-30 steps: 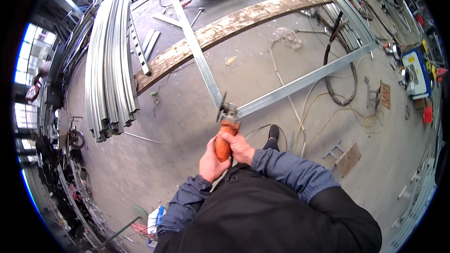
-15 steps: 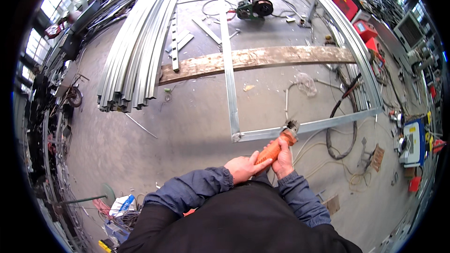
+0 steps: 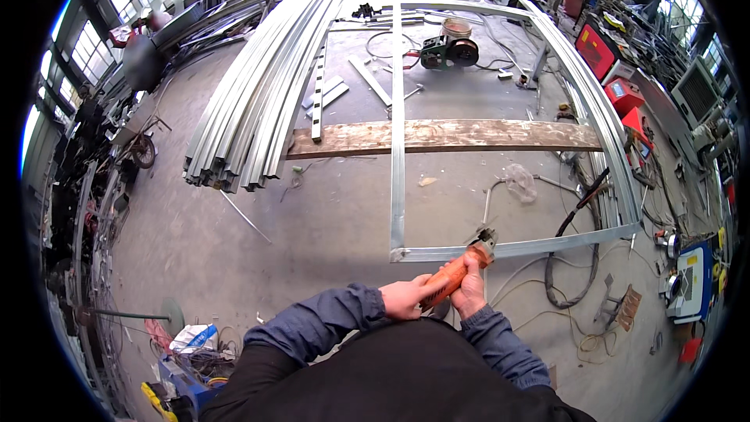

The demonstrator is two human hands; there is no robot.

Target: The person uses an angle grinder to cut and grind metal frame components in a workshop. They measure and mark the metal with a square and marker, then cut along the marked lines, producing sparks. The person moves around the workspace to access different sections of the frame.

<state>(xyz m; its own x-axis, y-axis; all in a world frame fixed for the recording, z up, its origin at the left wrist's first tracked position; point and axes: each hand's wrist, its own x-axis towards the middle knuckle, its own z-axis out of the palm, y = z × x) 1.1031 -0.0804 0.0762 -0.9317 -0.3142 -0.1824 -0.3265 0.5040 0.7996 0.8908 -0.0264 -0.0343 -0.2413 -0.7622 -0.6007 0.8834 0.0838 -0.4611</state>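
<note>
An orange angle grinder (image 3: 447,280) is held in both of my hands, tilted with its head up and to the right. My left hand (image 3: 405,298) is closed around the rear of its body. My right hand (image 3: 470,291) grips it nearer the head. The grinder's metal head overlaps the near bar of a welded metal tube frame (image 3: 539,246); whether the two touch I cannot tell. The frame's near left corner (image 3: 400,255) lies just ahead of my left hand and shows a rough, marked joint.
Left of the frame, long metal tubes (image 3: 254,109) lie stacked over a wooden plank (image 3: 469,137). A dark cable (image 3: 553,281) loops near the frame's right end. A green machine with a black spool (image 3: 449,53) stands at the back. A blue and white machine (image 3: 691,281) is far right.
The view has tilted upward, so the frame and tubes sit lower in the picture. Both hands still hold the grinder by the near bar.
</note>
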